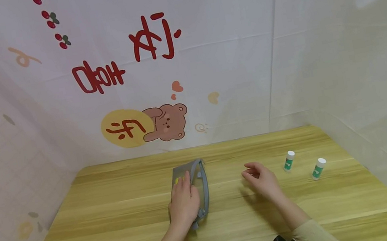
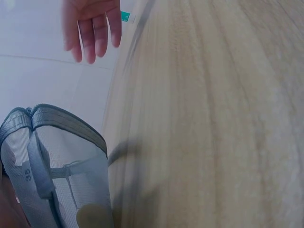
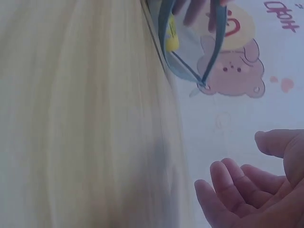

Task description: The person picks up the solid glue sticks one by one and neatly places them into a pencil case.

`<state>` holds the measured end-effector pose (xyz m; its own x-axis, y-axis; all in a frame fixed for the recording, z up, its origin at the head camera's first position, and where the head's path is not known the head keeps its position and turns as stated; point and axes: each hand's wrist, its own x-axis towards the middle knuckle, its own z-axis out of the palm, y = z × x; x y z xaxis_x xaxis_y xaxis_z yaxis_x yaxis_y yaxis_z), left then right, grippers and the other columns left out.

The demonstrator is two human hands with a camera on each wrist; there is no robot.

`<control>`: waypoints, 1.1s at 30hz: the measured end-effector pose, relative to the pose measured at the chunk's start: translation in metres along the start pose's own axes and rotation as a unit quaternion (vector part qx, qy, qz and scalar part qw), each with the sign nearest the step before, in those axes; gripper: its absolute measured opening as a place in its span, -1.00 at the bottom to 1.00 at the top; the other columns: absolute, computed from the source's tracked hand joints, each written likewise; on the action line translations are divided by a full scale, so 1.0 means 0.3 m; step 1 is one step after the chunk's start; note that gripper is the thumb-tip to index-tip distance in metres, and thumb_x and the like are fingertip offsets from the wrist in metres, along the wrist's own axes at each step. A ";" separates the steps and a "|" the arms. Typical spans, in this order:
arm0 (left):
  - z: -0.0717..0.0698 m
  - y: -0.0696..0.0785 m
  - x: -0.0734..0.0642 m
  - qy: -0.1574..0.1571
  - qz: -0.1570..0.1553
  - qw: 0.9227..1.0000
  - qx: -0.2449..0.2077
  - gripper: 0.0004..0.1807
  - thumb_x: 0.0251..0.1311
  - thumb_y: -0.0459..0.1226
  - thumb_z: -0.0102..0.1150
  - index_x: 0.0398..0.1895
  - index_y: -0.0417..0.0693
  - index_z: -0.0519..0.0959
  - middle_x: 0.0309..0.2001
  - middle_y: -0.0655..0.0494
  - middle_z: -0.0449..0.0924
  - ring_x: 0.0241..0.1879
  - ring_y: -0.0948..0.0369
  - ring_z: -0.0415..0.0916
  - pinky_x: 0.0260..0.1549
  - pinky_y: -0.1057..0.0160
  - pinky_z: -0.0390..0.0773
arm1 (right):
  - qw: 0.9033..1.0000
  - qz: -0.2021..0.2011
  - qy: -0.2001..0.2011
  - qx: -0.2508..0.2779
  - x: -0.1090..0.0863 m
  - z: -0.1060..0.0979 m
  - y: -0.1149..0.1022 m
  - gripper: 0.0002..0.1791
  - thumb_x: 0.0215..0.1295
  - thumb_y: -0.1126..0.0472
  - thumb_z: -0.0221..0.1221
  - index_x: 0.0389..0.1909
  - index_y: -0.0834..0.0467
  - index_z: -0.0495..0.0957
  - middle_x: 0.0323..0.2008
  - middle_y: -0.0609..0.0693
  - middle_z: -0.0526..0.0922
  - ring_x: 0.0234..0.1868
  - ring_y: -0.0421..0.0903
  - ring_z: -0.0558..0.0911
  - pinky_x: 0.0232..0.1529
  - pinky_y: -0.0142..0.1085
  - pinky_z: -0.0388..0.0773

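A grey mesh zip pouch (image 1: 201, 191) stands left of the table's middle, its zipped mouth spread apart toward the right. My left hand (image 1: 184, 201) holds it by its left side, with fingers lying along the upper edge. Inside, a yellow object (image 3: 171, 35) shows in the right wrist view; most of it is hidden. Grey zipper trim (image 2: 71, 121) frames the mouth in the left wrist view. My right hand (image 1: 263, 181) hovers over the table to the right of the pouch, fingers loosely bent and holding nothing.
Two small white tubes with green labels, one nearer the back (image 1: 289, 161) and one farther right (image 1: 318, 169), stand on the wooden table (image 1: 117, 218). A white printed cloth (image 1: 230, 67) hangs behind the table and along both sides.
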<state>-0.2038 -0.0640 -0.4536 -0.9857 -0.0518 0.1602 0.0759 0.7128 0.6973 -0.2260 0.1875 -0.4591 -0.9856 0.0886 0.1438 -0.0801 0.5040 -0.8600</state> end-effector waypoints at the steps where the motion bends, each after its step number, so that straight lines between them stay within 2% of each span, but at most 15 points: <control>1: 0.000 0.000 0.001 -0.001 0.000 1.000 0.000 -0.40 0.41 -0.18 -0.25 0.50 -0.08 0.25 0.42 -0.29 0.21 0.41 -0.29 0.08 0.00 -0.58 0.18 | 1.000 0.001 0.003 -0.001 -0.001 -0.010 0.005 -0.58 0.34 0.21 0.25 0.14 0.35 0.53 -0.13 0.16 0.69 -0.08 0.10 0.65 -0.02 -0.13 0.57; 15: -0.001 0.003 0.002 -0.004 -0.002 1.000 0.006 -0.40 0.41 -0.15 -0.28 0.51 -0.07 0.24 0.43 -0.28 0.21 0.42 -0.27 0.08 0.01 -0.57 0.19 | 1.000 0.011 0.017 -0.005 -0.022 -0.126 0.044 -0.55 0.41 0.20 0.18 0.23 0.33 0.46 -0.01 0.26 0.64 -0.01 0.15 0.63 -0.14 -0.45 0.51; 33: -0.002 0.005 -0.003 0.004 0.002 1.000 0.006 -0.41 0.40 -0.20 -0.25 0.49 -0.07 0.26 0.42 -0.28 0.23 0.40 -0.26 0.11 -0.03 -0.57 0.21 | 0.998 0.011 0.049 -0.031 -0.046 -0.224 0.065 -0.53 0.43 0.16 0.15 0.26 0.29 0.43 0.02 0.27 0.63 0.01 0.15 0.62 -0.18 -0.57 0.45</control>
<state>-0.2029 -0.0632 -0.4523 -0.9841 -0.0542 0.1694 0.0786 0.7218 0.6877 -0.2038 0.2539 -0.4448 -0.9673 0.1826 0.1762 -0.0473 0.5524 -0.8322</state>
